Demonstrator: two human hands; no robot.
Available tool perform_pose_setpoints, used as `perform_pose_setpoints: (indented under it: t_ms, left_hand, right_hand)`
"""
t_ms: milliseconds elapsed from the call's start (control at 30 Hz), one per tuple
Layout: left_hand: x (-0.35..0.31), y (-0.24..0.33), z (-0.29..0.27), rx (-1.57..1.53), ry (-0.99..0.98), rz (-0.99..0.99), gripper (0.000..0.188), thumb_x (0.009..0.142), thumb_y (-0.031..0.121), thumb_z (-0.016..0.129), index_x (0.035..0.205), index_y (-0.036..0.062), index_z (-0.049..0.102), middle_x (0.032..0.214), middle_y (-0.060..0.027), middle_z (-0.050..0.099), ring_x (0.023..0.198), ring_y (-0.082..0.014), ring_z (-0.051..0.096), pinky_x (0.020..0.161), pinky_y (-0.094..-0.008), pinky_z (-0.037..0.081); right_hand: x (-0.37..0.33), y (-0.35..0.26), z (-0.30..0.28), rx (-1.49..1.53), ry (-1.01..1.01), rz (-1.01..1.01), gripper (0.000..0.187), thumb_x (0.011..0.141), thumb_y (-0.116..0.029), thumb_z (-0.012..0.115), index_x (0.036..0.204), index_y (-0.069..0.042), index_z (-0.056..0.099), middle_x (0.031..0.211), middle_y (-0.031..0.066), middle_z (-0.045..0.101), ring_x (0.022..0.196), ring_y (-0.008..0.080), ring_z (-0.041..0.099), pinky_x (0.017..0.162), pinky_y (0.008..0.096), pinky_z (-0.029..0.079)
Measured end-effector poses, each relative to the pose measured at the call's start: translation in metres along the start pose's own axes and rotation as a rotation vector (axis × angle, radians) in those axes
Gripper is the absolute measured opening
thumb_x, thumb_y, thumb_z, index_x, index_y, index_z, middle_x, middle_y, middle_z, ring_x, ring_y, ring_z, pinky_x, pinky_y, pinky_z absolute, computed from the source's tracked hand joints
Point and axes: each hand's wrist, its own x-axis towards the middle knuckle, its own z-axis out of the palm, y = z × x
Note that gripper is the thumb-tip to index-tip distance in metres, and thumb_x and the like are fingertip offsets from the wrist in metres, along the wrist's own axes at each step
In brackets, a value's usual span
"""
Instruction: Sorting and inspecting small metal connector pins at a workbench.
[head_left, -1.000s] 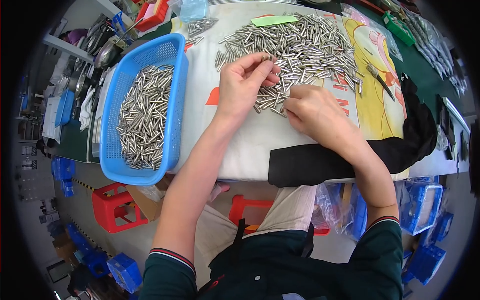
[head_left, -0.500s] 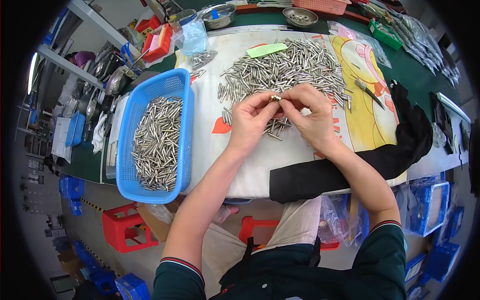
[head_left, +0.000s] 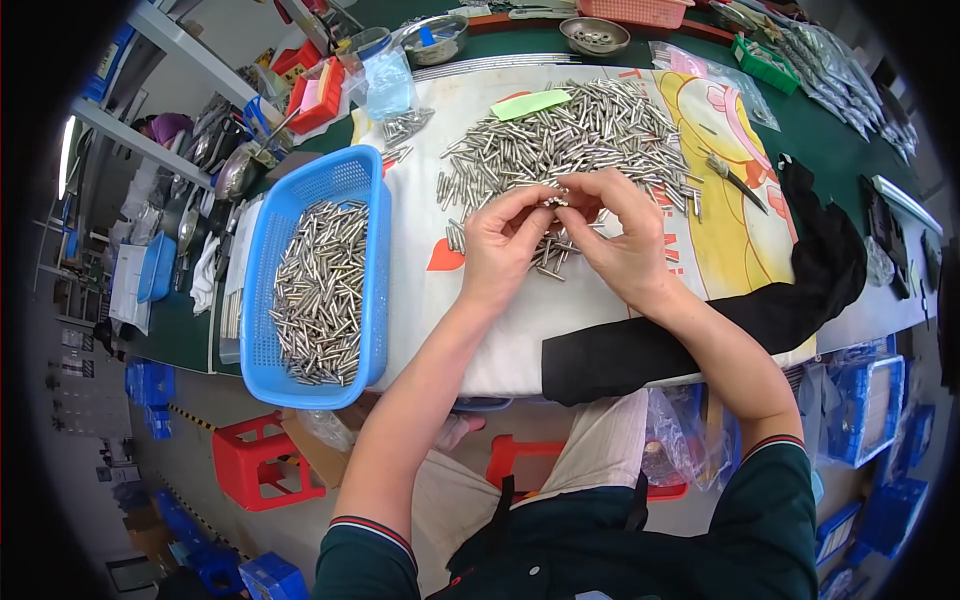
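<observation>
My left hand [head_left: 497, 245] and my right hand [head_left: 622, 235] meet over the near edge of a wide heap of short metal pins [head_left: 560, 135]. Between the fingertips of both hands is a small bunch of metal pins [head_left: 556, 201], seen end-on. Both hands are closed on it, thumbs and forefingers pinching from either side. A green slip of paper [head_left: 531, 104] lies on top of the heap. To the left stands a blue plastic basket [head_left: 377, 290] with many more such pins lying in it.
A black cloth sleeve [head_left: 640, 352] lies along the table's front right. Beyond it are a brush [head_left: 737, 183] and a green tray [head_left: 766, 66]. Metal bowls [head_left: 594, 37] stand at the back, and a red bin [head_left: 316, 95] at the back left. A red stool [head_left: 262, 462] is below.
My right fingers have lifted and spread slightly around the bunch, and the pin ends have shifted between the fingertips. The whole view has moved a little, too.
</observation>
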Motion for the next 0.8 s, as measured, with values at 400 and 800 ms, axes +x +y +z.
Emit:
perform_pose_setpoints:
  t_ms: [400,800]
  left_hand:
    - [0.0002,0.0011,0.0003,0.025,-0.017,0.011,0.015,0.084,-0.003,0.052,0.096,-0.0033,0.061,0.093,-0.0071,0.061,0.082,-0.0133,0.061,0.073,-0.0257,0.053]
    - [0.0008,-0.0029,0.0029,-0.138,0.006,-0.135,0.016,0.086,0.0,0.053,0.1,-0.0041,0.059,0.088,-0.0079,0.062,0.076,-0.0124,0.061,0.07,-0.0246,0.054]
  right_hand:
    - [-0.0006,-0.0039,-0.0002,-0.111,0.02,-0.073,0.04,0.067,0.009,0.061,0.105,-0.001,0.054,0.075,0.0078,0.056,0.064,0.0177,0.058,0.057,0.0273,0.049]
    - [-0.0027,-0.0056,-0.0005,-0.026,-0.011,0.025,0.042,0.066,0.009,0.061,0.107,0.0,0.053,0.075,0.0082,0.056,0.064,0.0184,0.058,0.058,0.0279,0.049]
